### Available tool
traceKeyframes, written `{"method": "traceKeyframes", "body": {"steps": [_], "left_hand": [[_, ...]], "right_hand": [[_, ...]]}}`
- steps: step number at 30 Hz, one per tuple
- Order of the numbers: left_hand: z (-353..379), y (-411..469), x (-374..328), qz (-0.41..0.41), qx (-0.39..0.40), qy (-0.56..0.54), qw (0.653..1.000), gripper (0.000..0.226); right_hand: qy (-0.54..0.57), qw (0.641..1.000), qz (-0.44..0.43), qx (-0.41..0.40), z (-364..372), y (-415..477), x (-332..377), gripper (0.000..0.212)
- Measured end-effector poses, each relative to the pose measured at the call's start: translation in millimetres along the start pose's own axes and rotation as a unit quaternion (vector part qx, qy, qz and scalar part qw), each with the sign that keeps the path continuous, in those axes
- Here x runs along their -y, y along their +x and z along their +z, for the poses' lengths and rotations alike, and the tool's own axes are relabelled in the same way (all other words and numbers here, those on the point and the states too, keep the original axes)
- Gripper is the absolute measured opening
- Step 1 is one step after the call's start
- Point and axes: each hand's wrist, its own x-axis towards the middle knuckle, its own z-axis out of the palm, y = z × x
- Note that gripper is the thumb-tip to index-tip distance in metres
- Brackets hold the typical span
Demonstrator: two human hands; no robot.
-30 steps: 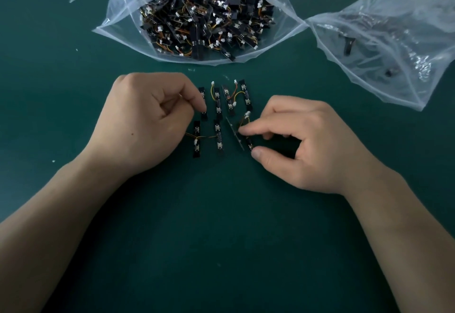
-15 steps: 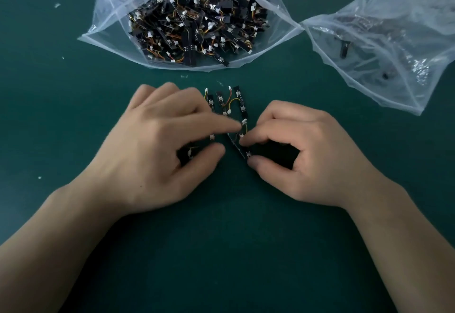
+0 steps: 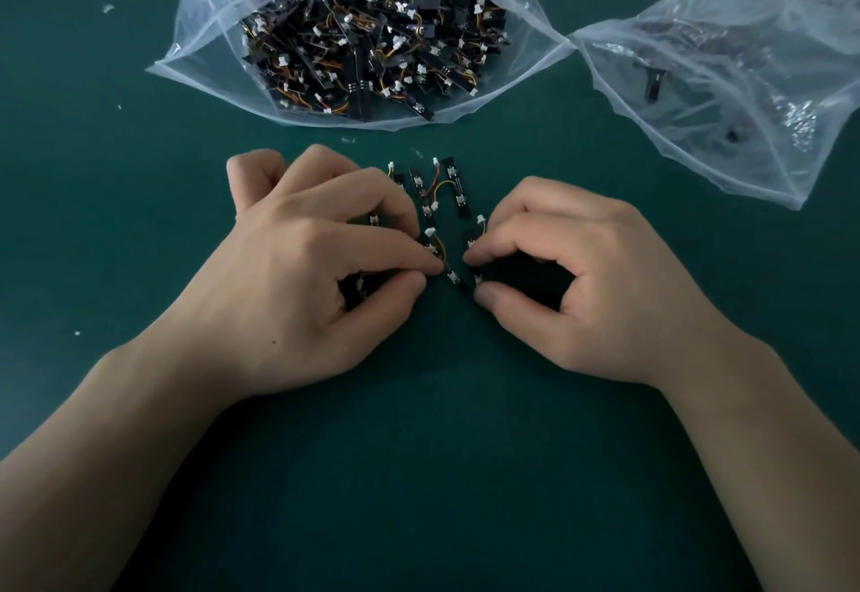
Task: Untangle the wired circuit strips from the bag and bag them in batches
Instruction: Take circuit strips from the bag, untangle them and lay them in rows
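I see left hand (image 3: 298, 284) pinch one strip (image 3: 452, 278), right hand (image 3: 577, 275) pinch next strip (image 3: 470, 240) (fingers (image 3: 512, 240) curled). Hard pull could snap wire (image 3: 440, 242).

Both forearms reach in from below the loose circuit strips (image 3: 458, 188), the left hand (image 3: 316, 275) curled over their left side and the right hand (image 3: 572, 284) at their right, each pinching one between thumb and forefinger.

This looks like an electronics assembly or packing bench. A dark green mat (image 3: 139, 228) covers the whole work surface. At its far edge lies a clear plastic bag (image 3: 218, 23) crammed with small wired circuit strips (image 3: 372, 42). A second clear bag (image 3: 744, 79), nearly empty, lies toward the far right corner.
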Motion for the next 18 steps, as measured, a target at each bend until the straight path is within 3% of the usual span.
{"method": "traceKeyframes", "body": {"steps": [18], "left_hand": [[0.6, -0.5, 0.1, 0.039, 0.027, 0.000, 0.999, 0.028]], "right_hand": [[0.000, 1.000, -0.018, 0.000, 1.6, -0.9, 2.2, 0.012]]}}
